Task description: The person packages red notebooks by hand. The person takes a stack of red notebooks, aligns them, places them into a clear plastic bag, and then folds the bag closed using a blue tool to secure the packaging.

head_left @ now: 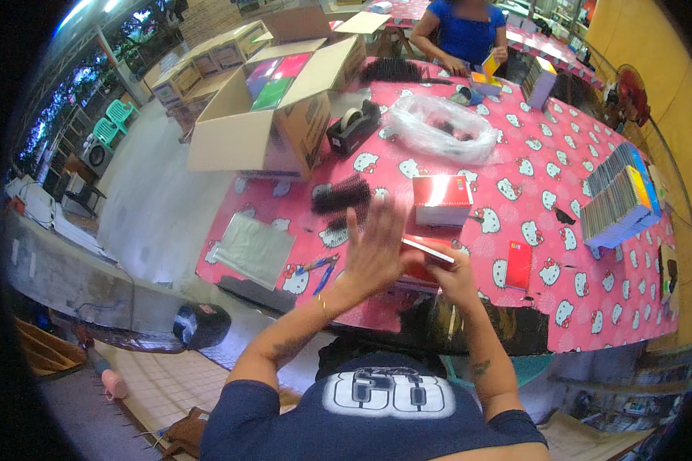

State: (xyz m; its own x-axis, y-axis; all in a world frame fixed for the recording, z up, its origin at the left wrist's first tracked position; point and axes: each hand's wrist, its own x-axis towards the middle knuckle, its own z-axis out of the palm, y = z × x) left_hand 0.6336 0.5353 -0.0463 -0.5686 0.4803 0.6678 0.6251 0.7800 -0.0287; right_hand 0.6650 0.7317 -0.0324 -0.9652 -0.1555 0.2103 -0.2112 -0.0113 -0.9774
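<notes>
My left hand (pixel 377 246) is raised above the pink patterned table (pixel 538 230), fingers spread and blurred, holding nothing. My right hand (pixel 454 276) grips a thin red booklet in clear wrap (pixel 423 261) at its right end, just in front of my chest. A red and white box (pixel 442 200) stands right behind the hands. A black hairbrush (pixel 340 196) lies to the left of it. A small red booklet (pixel 519 265) lies flat to the right.
An open cardboard box (pixel 277 115) with coloured booklets stands at the far left corner, a black tape dispenser (pixel 354 127) and a clear plastic bag (pixel 442 131) beside it. Booklet stacks (pixel 619 200) line the right edge. Another person in blue (pixel 461 34) works at the far end.
</notes>
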